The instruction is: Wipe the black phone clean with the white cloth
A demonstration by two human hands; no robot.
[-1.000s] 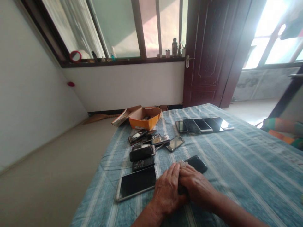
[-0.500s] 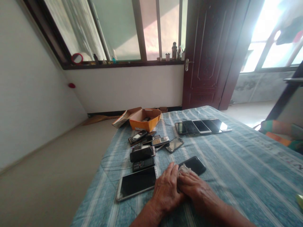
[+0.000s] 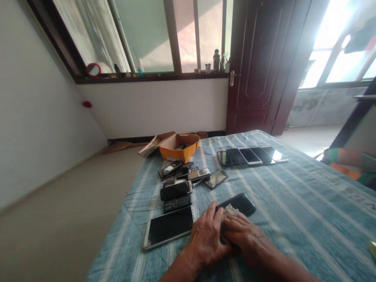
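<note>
A dark smartphone (image 3: 243,204) lies on the cloth-covered table, its near end hidden under my hands. My left hand (image 3: 205,231) is closed along the phone's left side, fingers bent over its edge. In my right hand (image 3: 246,235) is a crumpled pale cloth (image 3: 231,210), pressed down against the phone's screen. The two hands touch each other at the thumbs. Just left of my left hand is a large phone with a white frame (image 3: 172,227), screen up.
Several old keypad phones (image 3: 176,190) are piled beyond the white-framed one, with a grey phone (image 3: 216,178) beside them. An open orange box (image 3: 180,150) stands at the table's far left edge. Several smartphones (image 3: 252,156) lie in a row at the far side.
My right hand and the cloth have shifted very slightly to the right over the phone. A bit more of its upper left edge shows. The other phones stay put.
</note>
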